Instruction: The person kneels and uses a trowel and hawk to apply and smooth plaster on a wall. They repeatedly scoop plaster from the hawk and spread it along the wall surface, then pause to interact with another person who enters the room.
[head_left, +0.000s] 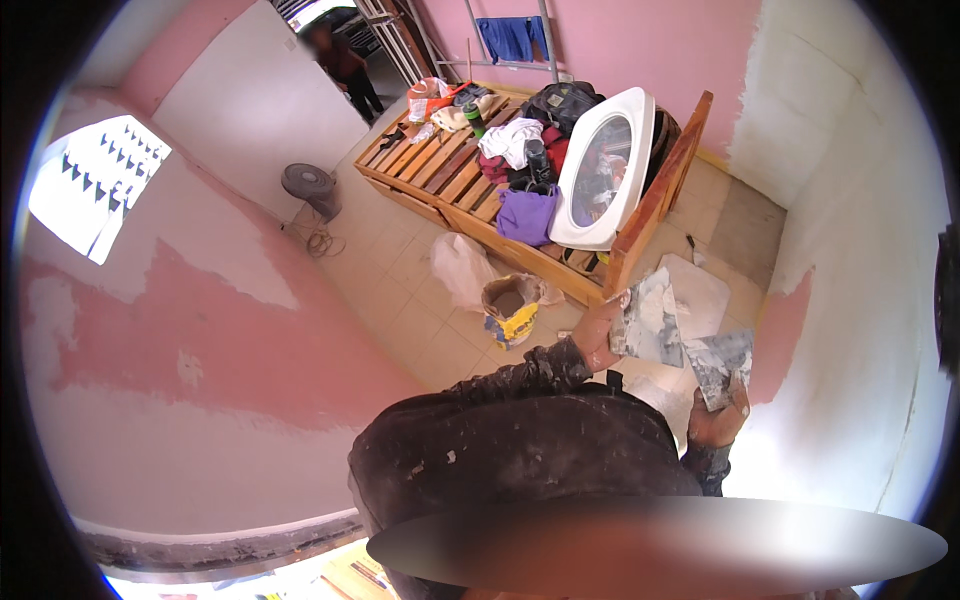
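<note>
My left hand [598, 338] is closed on the edge of a flat putty board [648, 318], a grey plate smeared with white paste. Close by on its right, a wide-bladed putty knife [722, 362] is gripped in my right hand [718, 418], with grey-white residue over its blade. The two plates come close together at their near corners; whether they touch I cannot tell. Dark, paint-spotted sleeves cover both arms. On the right stands a wall [860, 330] mostly coated white, with a pink patch [785, 340] left showing beside the putty knife.
An open yellow bag [514, 322] of powder or paste sits on the tiled floor beside a pinkish plastic bag [462, 270]. Behind is a slatted wooden bed frame [440, 205] bearing clothes, bags and a white oval-windowed panel [604, 170]. A fan [310, 188] and a person [345, 70] are farther back.
</note>
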